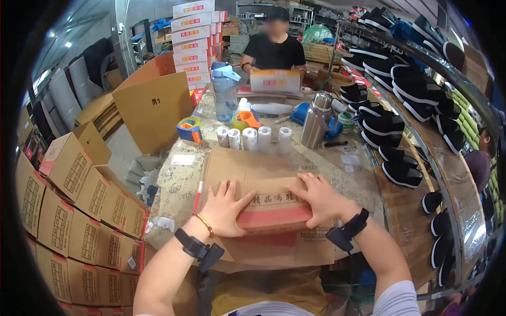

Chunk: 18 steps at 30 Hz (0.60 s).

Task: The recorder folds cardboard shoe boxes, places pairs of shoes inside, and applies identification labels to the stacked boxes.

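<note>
Brown cardboard box with a red band (275, 213), long and low with matte faces and straight edges, lies at the near middle of the scuffed, scribbled worktable (179, 176), above flat brown cardboard (303, 253); dark characters run along it over the red. At far left, matching brown cartons (63, 231) are stacked in rows, their ends printed with dark grids, and behind them a big open carton (155, 113) bears a short black mark. Next comes a tall stack of glossy white boxes (192, 50) with red-and-orange lettering. The left hand (224, 208) grasps the box's left end, fingers spread, thumb reaching over it. Beyond stand a translucent blue plastic bottle (224, 97) and a row of short white rolls (253, 139). In the middle distance a person in black (274, 50) holds a white-and-orange box (275, 81). The right hand (321, 199) grasps the box's right end, fingers spread along its far edge. Farther right are a brushed-steel flask (315, 121) and, crowding that side, racks of black shoes with white soles (387, 126).
</note>
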Each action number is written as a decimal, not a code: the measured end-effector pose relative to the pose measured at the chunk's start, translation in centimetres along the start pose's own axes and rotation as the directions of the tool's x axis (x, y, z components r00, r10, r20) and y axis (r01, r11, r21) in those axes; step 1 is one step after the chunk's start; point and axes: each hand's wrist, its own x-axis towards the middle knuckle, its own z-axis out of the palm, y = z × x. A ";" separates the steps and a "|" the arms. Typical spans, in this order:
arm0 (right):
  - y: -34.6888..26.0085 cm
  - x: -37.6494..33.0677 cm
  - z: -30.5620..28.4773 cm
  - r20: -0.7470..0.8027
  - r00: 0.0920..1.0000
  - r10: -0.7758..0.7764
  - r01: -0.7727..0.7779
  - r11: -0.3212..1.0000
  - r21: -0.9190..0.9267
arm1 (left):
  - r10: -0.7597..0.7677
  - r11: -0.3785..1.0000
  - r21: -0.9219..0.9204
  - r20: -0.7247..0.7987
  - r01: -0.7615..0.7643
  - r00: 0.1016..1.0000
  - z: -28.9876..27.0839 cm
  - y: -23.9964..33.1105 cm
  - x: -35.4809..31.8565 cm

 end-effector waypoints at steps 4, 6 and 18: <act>1.5 0.6 -0.7 0.138 0.990 -0.021 -0.024 0.948 0.317 | 0.114 0.967 -0.234 0.048 -0.099 0.992 -0.2 -1.7 0.7; 0.4 -0.5 0.5 -0.178 0.983 -0.036 0.057 0.991 0.117 | 0.113 0.991 -0.044 -0.187 -0.123 0.976 1.4 -0.9 -0.1; -2.4 -9.2 10.4 0.230 0.838 0.494 -0.132 -0.226 0.965 | 0.363 0.931 0.153 -0.472 -0.331 0.804 4.0 3.2 -7.3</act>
